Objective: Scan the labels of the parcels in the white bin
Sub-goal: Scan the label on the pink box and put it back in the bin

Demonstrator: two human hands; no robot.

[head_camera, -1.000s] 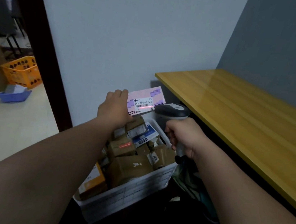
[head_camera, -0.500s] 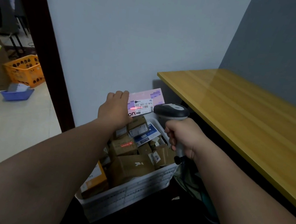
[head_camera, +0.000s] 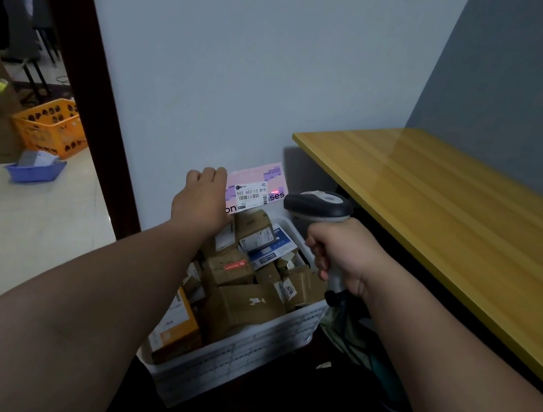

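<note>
A white slatted bin (head_camera: 244,351) on the floor holds several brown cardboard parcels (head_camera: 243,302), an orange box and a blue-and-white box. My left hand (head_camera: 203,198) holds a flat pink parcel (head_camera: 258,190) upright over the bin's far end, its white barcode label facing me. My right hand (head_camera: 343,253) grips a grey handheld scanner (head_camera: 318,203) just right of that parcel. A red scan light falls on the parcel's right part, beside the label.
A yellow wooden table (head_camera: 450,226) stands to the right, its edge close to my right arm. A pale wall is right behind the bin. Left, past a dark door frame (head_camera: 85,84), lie an orange crate (head_camera: 50,128) and a blue tray (head_camera: 35,169) on the floor.
The red scan light has shifted from the barcode label toward the parcel's right end. Both hands hold almost the same pose; the view has moved slightly.
</note>
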